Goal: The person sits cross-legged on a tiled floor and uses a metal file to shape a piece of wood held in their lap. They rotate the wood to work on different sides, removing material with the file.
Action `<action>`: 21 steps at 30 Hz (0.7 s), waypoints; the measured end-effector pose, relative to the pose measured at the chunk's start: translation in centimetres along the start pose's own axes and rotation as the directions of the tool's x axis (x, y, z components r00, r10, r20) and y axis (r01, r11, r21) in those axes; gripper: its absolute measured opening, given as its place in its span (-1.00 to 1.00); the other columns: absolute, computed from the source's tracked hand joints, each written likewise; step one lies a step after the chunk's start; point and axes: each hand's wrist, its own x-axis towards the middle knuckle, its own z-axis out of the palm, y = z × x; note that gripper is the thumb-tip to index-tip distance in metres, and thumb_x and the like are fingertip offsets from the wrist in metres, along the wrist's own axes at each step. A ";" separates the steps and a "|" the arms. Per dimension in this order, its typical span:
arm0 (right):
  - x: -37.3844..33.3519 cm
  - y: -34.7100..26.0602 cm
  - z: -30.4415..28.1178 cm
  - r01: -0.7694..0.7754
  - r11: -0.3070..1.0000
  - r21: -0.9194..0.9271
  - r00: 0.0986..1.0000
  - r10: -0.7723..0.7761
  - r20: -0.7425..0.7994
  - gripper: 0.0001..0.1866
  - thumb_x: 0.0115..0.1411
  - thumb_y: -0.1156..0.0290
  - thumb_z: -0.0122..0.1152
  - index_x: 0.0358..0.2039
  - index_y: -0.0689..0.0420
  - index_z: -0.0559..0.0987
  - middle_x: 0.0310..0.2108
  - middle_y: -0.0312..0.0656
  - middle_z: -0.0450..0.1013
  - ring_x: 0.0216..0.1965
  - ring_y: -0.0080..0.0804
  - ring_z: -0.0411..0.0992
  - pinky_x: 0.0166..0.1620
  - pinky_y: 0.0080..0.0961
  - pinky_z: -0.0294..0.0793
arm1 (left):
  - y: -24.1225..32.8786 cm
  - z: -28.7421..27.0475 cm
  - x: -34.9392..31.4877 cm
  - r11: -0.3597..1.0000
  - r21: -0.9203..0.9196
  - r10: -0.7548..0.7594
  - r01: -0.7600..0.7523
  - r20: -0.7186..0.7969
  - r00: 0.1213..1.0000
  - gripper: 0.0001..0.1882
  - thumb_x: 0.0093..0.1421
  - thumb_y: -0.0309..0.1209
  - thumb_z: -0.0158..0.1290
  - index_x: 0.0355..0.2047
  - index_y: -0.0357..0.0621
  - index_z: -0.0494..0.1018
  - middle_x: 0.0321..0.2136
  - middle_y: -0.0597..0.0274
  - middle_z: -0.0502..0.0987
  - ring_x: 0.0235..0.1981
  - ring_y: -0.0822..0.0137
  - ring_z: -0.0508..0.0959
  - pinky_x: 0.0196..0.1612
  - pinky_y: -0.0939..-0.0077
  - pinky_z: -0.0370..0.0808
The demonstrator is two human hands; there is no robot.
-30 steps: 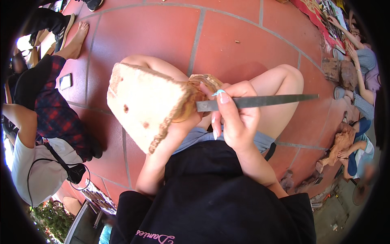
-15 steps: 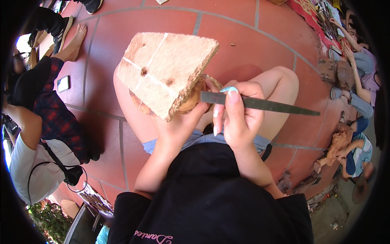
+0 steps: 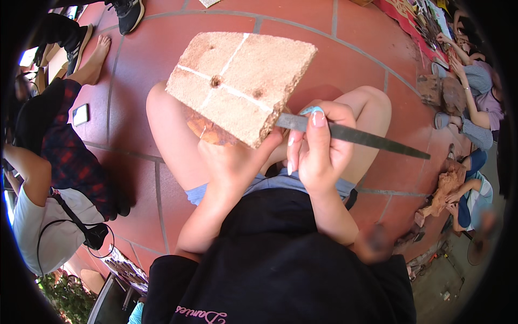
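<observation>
My left hand (image 3: 231,162) is wrapped round a reddish-brown wooden piece (image 3: 213,129), mostly hidden under a rough tan board (image 3: 280,62). White lines cross on the board's upturned face, which has several small holes. In my right hand (image 3: 322,154), a dark flat metal file (image 3: 377,141) is pinched between thumb and fingers. Its thin end points right. The wide end meets the board's right corner in the picture, where I cannot tell whether it touches the wood behind. Both hands are above my lap.
Red floor tiles (image 3: 286,27) surround my bent legs. On the left sits a person in a white shirt (image 3: 59,221), with a phone (image 3: 81,114) on the floor nearby. At the right, other people sit by wood blocks (image 3: 430,89) and a carved wooden piece (image 3: 445,189). Several tools lie at the top right.
The board and the wooden piece have moved up and right, with the board tilted differently. The file's wide end has shifted right and now meets the board's edge.
</observation>
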 end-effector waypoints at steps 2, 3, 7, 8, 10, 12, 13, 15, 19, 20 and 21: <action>0.0 0.1 -0.2 0.002 1.000 0.011 1.000 -0.002 0.021 -0.86 0.34 0.45 -0.14 -0.25 0.29 0.30 -0.61 -0.12 0.38 -0.82 -0.69 0.14 -0.76 -0.76 0.12 | -0.2 0.4 -0.2 0.998 -0.041 0.036 -0.037 -0.035 0.999 -0.58 -0.22 -0.29 0.35 -0.27 0.01 0.56 -0.34 0.28 0.57 -0.32 0.24 0.58 -0.32 0.35 0.49; 0.1 -0.3 0.1 0.001 0.999 0.038 0.999 -0.002 0.032 -0.87 0.32 0.47 -0.10 -0.26 0.29 0.32 -0.61 -0.16 0.39 -0.81 -0.73 0.15 -0.75 -0.77 0.13 | -0.1 0.3 0.0 0.998 -0.050 0.035 -0.037 -0.027 0.999 -0.60 -0.21 -0.31 0.35 -0.28 0.01 0.56 -0.34 0.29 0.57 -0.34 0.25 0.58 -0.32 0.37 0.49; 0.2 -0.1 0.6 -0.071 0.997 0.039 0.996 0.069 0.052 -0.88 0.30 0.48 -0.04 -0.28 0.28 0.35 -0.62 -0.19 0.40 -0.81 -0.77 0.15 -0.74 -0.78 0.11 | 0.4 -0.2 0.7 0.991 -0.127 0.053 -0.051 0.011 0.999 -0.66 -0.17 -0.38 0.32 -0.31 0.01 0.56 -0.37 0.30 0.57 -0.39 0.28 0.57 -0.35 0.41 0.47; 0.2 0.0 0.5 -0.092 0.995 0.036 0.995 0.091 0.048 -0.88 0.31 0.47 -0.04 -0.28 0.28 0.35 -0.62 -0.19 0.40 -0.81 -0.77 0.15 -0.74 -0.77 0.11 | 0.5 -0.4 1.0 0.986 -0.153 0.066 -0.063 0.019 0.998 -0.67 -0.16 -0.40 0.31 -0.31 0.01 0.56 -0.37 0.31 0.57 -0.40 0.28 0.56 -0.35 0.42 0.47; 0.4 -0.3 0.5 -0.173 0.979 0.109 0.984 0.176 -0.022 -0.86 0.32 0.45 -0.05 -0.29 0.28 0.34 -0.62 -0.19 0.39 -0.81 -0.76 0.15 -0.75 -0.77 0.11 | 0.5 -0.4 1.0 0.988 -0.142 0.050 -0.052 -0.021 0.999 -0.71 -0.13 -0.44 0.28 -0.33 -0.05 0.56 -0.42 0.31 0.58 -0.41 0.30 0.56 -0.33 0.42 0.47; 0.6 0.1 0.2 -0.201 0.968 0.151 0.978 0.206 -0.019 -0.85 0.32 0.44 -0.06 -0.29 0.28 0.34 -0.63 -0.18 0.39 -0.81 -0.76 0.15 -0.75 -0.77 0.10 | 0.3 -0.3 0.7 0.988 -0.149 0.033 -0.043 -0.067 0.997 -0.72 -0.14 -0.46 0.28 -0.33 -0.09 0.56 -0.44 0.30 0.58 -0.42 0.32 0.57 -0.32 0.43 0.47; 0.8 -0.1 0.5 -0.141 0.975 0.170 0.990 0.139 0.023 -0.85 0.32 0.43 -0.05 -0.31 0.27 0.35 -0.64 -0.19 0.39 -0.82 -0.76 0.15 -0.75 -0.78 0.08 | 0.5 -0.4 1.0 0.988 -0.148 0.038 -0.049 -0.077 0.996 -0.71 -0.14 -0.47 0.28 -0.33 -0.11 0.56 -0.45 0.30 0.58 -0.42 0.33 0.57 -0.31 0.44 0.48; 1.0 0.0 0.8 -0.190 0.977 0.098 0.982 0.187 0.037 -0.84 0.32 0.42 -0.04 -0.31 0.27 0.36 -0.64 -0.20 0.40 -0.82 -0.76 0.14 -0.76 -0.79 0.07 | 1.1 -0.9 1.5 0.989 -0.145 0.035 -0.044 -0.064 0.997 -0.70 -0.16 -0.50 0.29 -0.33 -0.14 0.56 -0.46 0.29 0.58 -0.41 0.34 0.57 -0.30 0.45 0.48; 1.1 0.4 0.2 -0.245 0.963 0.111 0.969 0.248 -0.016 -0.84 0.31 0.42 -0.02 -0.31 0.28 0.37 -0.64 -0.21 0.40 -0.82 -0.77 0.15 -0.76 -0.78 0.08 | 1.0 -0.9 1.5 0.981 -0.193 0.007 -0.016 -0.047 0.999 -0.73 -0.14 -0.53 0.27 -0.35 -0.14 0.56 -0.47 0.29 0.58 -0.42 0.36 0.57 -0.31 0.47 0.47; 1.0 0.6 0.1 -0.260 0.958 0.118 0.963 0.267 -0.044 -0.84 0.31 0.42 -0.02 -0.31 0.29 0.38 -0.64 -0.21 0.40 -0.81 -0.77 0.15 -0.76 -0.77 0.08 | 1.0 -0.9 1.3 0.978 -0.209 -0.011 0.003 -0.038 0.999 -0.74 -0.13 -0.53 0.26 -0.35 -0.13 0.56 -0.48 0.29 0.58 -0.43 0.36 0.57 -0.32 0.48 0.47; 0.9 0.3 0.4 -0.221 0.957 0.187 0.973 0.229 -0.024 -0.84 0.31 0.42 -0.01 -0.32 0.29 0.38 -0.64 -0.21 0.41 -0.81 -0.78 0.15 -0.76 -0.78 0.09 | 1.2 -0.9 1.6 0.972 -0.232 0.022 -0.026 -0.016 1.000 -0.77 -0.11 -0.51 0.25 -0.36 -0.13 0.56 -0.49 0.29 0.58 -0.43 0.35 0.57 -0.32 0.48 0.47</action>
